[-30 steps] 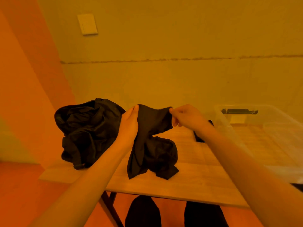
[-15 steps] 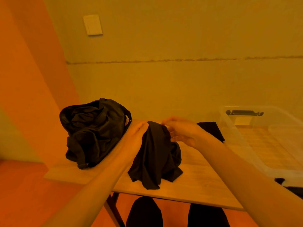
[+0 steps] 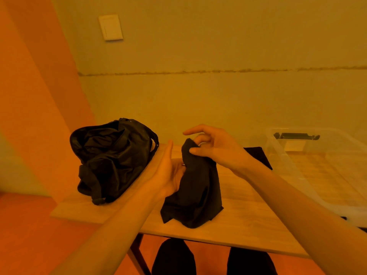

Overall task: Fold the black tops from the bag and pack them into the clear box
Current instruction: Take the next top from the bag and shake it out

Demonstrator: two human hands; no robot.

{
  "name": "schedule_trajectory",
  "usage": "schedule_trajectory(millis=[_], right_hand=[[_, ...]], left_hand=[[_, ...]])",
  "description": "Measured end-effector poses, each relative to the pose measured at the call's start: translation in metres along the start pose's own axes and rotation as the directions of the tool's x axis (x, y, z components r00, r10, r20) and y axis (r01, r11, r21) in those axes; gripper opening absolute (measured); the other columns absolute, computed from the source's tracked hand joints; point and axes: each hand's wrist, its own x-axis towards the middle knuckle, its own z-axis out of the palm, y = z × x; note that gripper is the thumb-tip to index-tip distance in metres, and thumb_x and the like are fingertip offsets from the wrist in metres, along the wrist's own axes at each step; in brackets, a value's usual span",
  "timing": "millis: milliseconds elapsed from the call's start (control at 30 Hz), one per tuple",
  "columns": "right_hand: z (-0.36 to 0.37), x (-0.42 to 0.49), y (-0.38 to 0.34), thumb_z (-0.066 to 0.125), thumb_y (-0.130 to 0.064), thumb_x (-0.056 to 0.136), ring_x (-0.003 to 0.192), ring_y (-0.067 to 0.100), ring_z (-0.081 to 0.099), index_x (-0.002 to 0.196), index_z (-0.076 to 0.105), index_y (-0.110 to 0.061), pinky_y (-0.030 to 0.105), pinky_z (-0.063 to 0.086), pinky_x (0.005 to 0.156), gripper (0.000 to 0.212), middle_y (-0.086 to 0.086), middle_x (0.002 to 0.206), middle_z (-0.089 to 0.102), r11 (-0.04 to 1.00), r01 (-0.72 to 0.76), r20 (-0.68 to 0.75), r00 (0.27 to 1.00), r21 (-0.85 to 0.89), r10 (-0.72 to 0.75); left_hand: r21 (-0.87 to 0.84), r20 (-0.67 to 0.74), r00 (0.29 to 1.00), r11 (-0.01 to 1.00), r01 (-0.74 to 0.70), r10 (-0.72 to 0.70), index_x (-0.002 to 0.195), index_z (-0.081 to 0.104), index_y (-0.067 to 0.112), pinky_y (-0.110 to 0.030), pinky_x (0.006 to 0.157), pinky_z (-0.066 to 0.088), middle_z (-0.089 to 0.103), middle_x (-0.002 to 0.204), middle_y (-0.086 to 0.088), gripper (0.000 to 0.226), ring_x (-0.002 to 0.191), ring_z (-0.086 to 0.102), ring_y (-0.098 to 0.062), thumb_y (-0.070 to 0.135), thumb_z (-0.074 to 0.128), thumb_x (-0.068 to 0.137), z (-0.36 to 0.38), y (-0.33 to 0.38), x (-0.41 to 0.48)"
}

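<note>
Since the black top (image 3: 196,195) hangs in a crumpled bunch with its lower end resting on the wooden table (image 3: 248,225) just beyond our knees, we judge that we are hunting for an edge to spread it flat, and the folding proper has not begun. Our left hand (image 3: 168,175) stands flat, fingers straight and together, palm against the cloth's side, seemingly to steady it; whether the thumb catches any fabric we cannot tell. Our right hand (image 3: 216,149) pinches the top's upper corner between thumb and a curled finger, forefinger lifted clear, which keeps the garment raised. To the left sits the black bag (image 3: 113,159), open-mouthed and slumped, within easy reach for further tops. Behind the right wrist lies another dark garment (image 3: 258,155), partly hidden, just beside the clear box (image 3: 288,165) — which, as far as we can see, holds no clothing yet.
</note>
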Motion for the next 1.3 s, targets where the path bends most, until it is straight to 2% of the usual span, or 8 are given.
schedule_trajectory(millis=[200, 367, 467, 600, 833, 1000, 1200, 1300], right_hand=[[-0.005, -0.019, -0.006, 0.081, -0.004, 0.081, 0.081, 0.037, 0.071, 0.114, 0.06, -0.02, 0.035, 0.057, 0.074, 0.043, 0.012, 0.085, 0.074, 1.0, -0.006, 0.044, 0.999, -0.031, 0.007], [0.002, -0.046, 0.007, 0.084, -0.021, 0.079, 0.063, 0.016, 0.071, 0.101, 0.061, -0.021, 0.033, 0.06, 0.064, 0.032, 0.003, 0.077, 0.073, 0.978, -0.04, 0.066, 0.996, -0.203, 0.054], [0.005, -0.041, 0.026, 0.074, -0.04, 0.086, 0.062, 0.014, 0.072, 0.089, 0.059, -0.012, 0.042, 0.063, 0.066, 0.032, 0.004, 0.074, 0.073, 0.953, -0.132, -0.21, 0.975, -0.274, 0.075], [-0.004, -0.016, 0.047, 0.074, -0.045, 0.087, 0.091, 0.004, 0.065, 0.115, 0.058, -0.023, 0.033, 0.058, 0.079, 0.039, -0.011, 0.102, 0.066, 0.937, -0.21, -0.253, 0.957, -0.279, 0.14], [0.003, -0.004, 0.049, 0.062, -0.029, 0.099, 0.08, 0.036, 0.065, 0.095, 0.074, -0.006, 0.04, 0.043, 0.063, 0.026, 0.02, 0.082, 0.068, 0.976, -0.02, -0.238, 0.971, -0.218, -0.033], [-0.018, -0.011, 0.032, 0.063, -0.021, 0.098, 0.061, 0.007, 0.058, 0.081, 0.073, -0.014, 0.021, 0.043, 0.06, 0.021, -0.001, 0.065, 0.064, 0.975, 0.095, -0.186, 0.974, -0.2, -0.133], [-0.028, -0.014, 0.024, 0.06, -0.023, 0.1, 0.061, 0.004, 0.054, 0.085, 0.071, -0.008, 0.015, 0.039, 0.056, 0.024, 0.009, 0.069, 0.063, 0.983, 0.144, -0.34, 0.924, -0.112, -0.174], [-0.031, -0.016, 0.024, 0.061, -0.028, 0.099, 0.058, 0.006, 0.055, 0.084, 0.068, -0.008, 0.017, 0.037, 0.053, 0.026, 0.001, 0.064, 0.062, 0.995, 0.064, -0.302, 0.95, -0.071, -0.083]], left_hand=[[0.101, -0.028, 0.979, 0.975, -0.196, 0.2, 0.107, 0.069, -0.003, -0.025, 0.06, 0.055, 0.072, 0.099, -0.017, 0.018, 0.08, 0.071, -0.019, 0.006, 0.053, 0.102, 0.018, 0.011, 0.003], [0.02, -0.133, 0.9, 0.909, -0.416, 0.415, 0.11, 0.065, -0.002, -0.026, 0.066, 0.059, 0.076, 0.094, -0.008, 0.015, 0.084, 0.075, -0.018, 0.008, 0.057, 0.102, 0.01, 0.027, -0.001], [-0.185, -0.048, 0.925, 0.907, -0.379, 0.376, 0.116, 0.062, 0.001, -0.032, 0.079, 0.062, 0.071, 0.101, -0.01, 0.022, 0.095, 0.072, -0.021, 0.01, 0.058, 0.096, 0.008, 0.039, -0.007], [-0.296, 0.115, 0.94, 0.914, -0.276, 0.321, 0.111, 0.064, 0.008, -0.038, 0.102, 0.05, 0.07, 0.108, -0.01, 0.022, 0.104, 0.068, -0.023, 0.012, 0.06, 0.09, 0.003, 0.049, -0.018], [-0.033, 0.094, 0.849, 0.854, -0.519, 0.52, 0.097, 0.063, 0.015, -0.025, 0.067, 0.057, 0.071, 0.084, -0.003, 0.017, 0.077, 0.069, -0.013, 0.007, 0.048, 0.101, 0.004, 0.071, -0.047], [0.749, 0.115, 0.659, 0.37, -0.549, 0.744, 0.102, 0.063, 0.015, -0.01, 0.053, 0.037, 0.057, 0.064, 0.016, 0.031, 0.053, 0.052, 0.001, 0.014, 0.033, 0.112, -0.004, 0.079, -0.064], [0.919, 0.314, 0.741, 0.007, -0.395, 0.593, 0.11, 0.068, 0.033, -0.02, 0.082, 0.053, 0.065, 0.103, 0.016, 0.019, 0.094, 0.062, 0.001, 0.037, 0.072, 0.091, -0.008, 0.074, -0.066], [0.915, 0.34, 0.679, -0.061, -0.399, 0.651, 0.095, 0.074, 0.025, -0.033, 0.083, 0.055, 0.069, 0.091, 0.008, 0.003, 0.087, 0.063, -0.004, 0.023, 0.071, 0.094, -0.008, 0.071, -0.065]])
